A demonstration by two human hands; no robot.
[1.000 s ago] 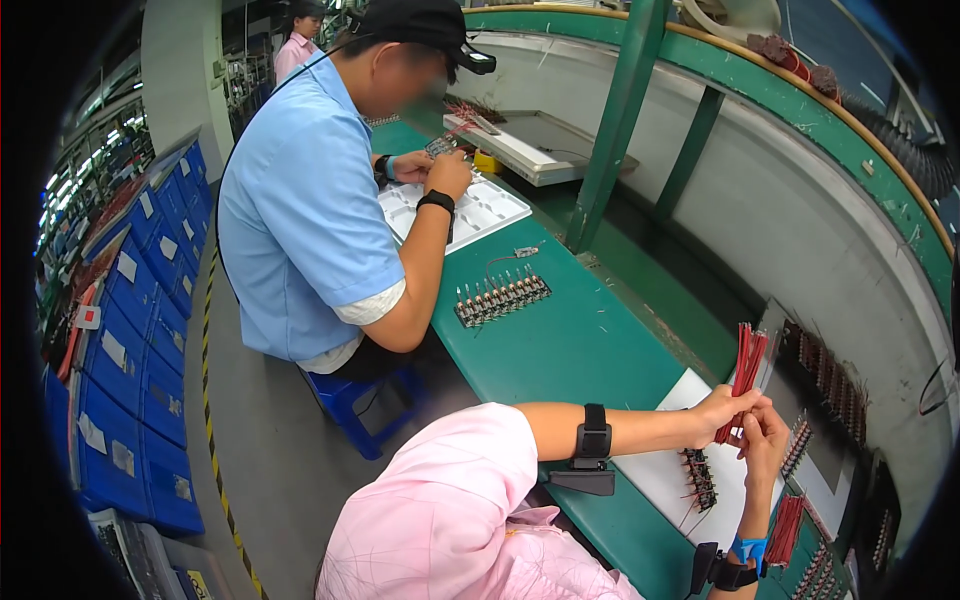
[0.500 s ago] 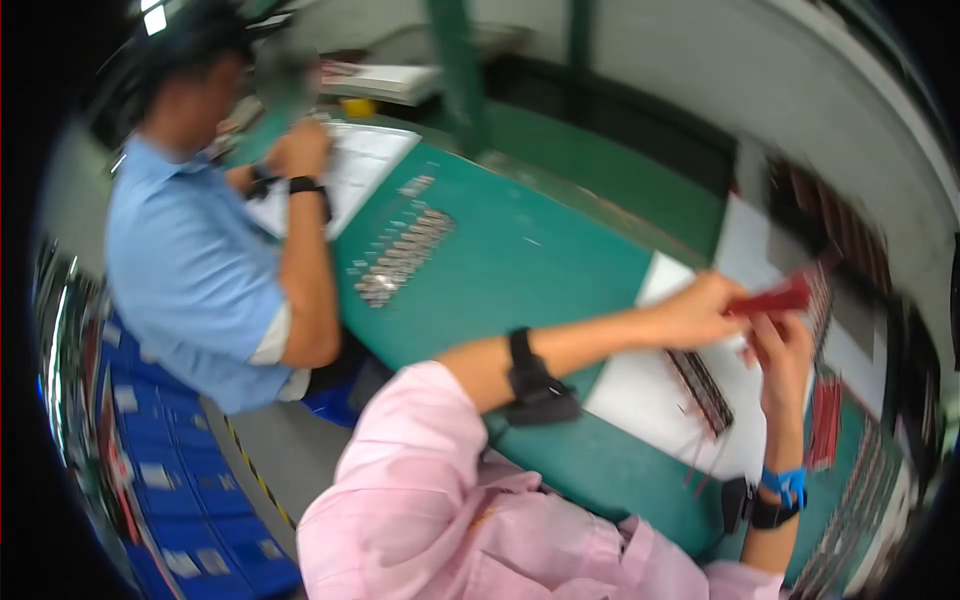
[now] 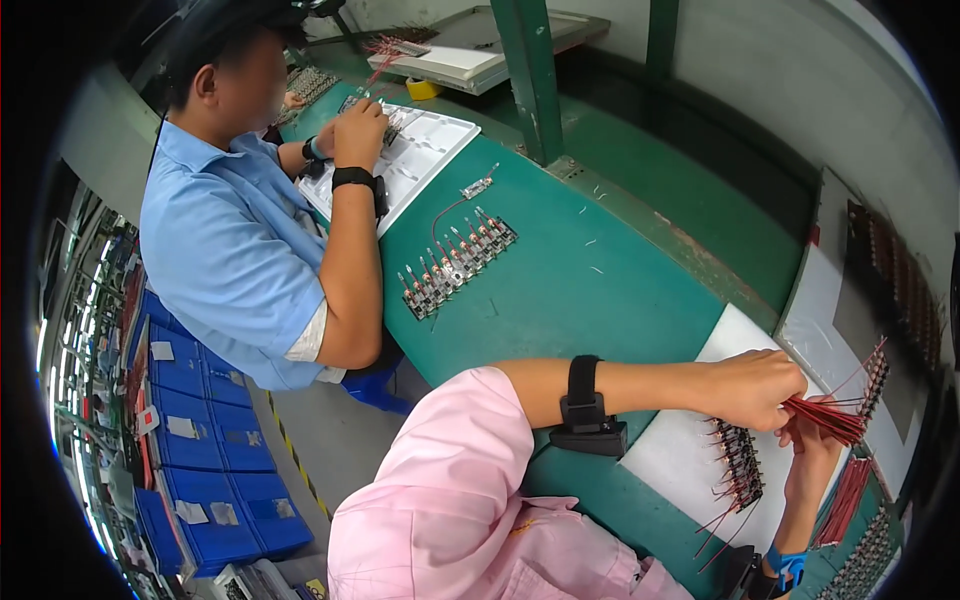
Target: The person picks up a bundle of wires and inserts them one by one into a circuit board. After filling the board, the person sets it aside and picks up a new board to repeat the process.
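Note:
Over the right part of the green bench, my left hand (image 3: 755, 388) is closed round one end of a bundle of red wires (image 3: 832, 420). Close below it, my right hand (image 3: 812, 448) has its fingers bent against the same bundle; part of them is hidden behind the wires. A strip of small circuit boards (image 3: 877, 378) shows just beyond the bundle, with thin wires running to it. Beneath my hands lies a white foam sheet (image 3: 660, 462), and on it a dark row of small circuit boards with red wires (image 3: 740, 468).
Another bundle of red wires (image 3: 846, 502) lies right of my right hand. Left along the green bench (image 3: 570, 290) stands a row of small boards with upright parts (image 3: 460, 262). A co-worker in blue (image 3: 240, 270) works over a white tray (image 3: 440, 150). Blue bins (image 3: 215, 440) stand at lower left.
The view has swung and sharpened from a blur. Both hands now sit lower in the picture, still together at the red wires, and the bundle now points down to the right.

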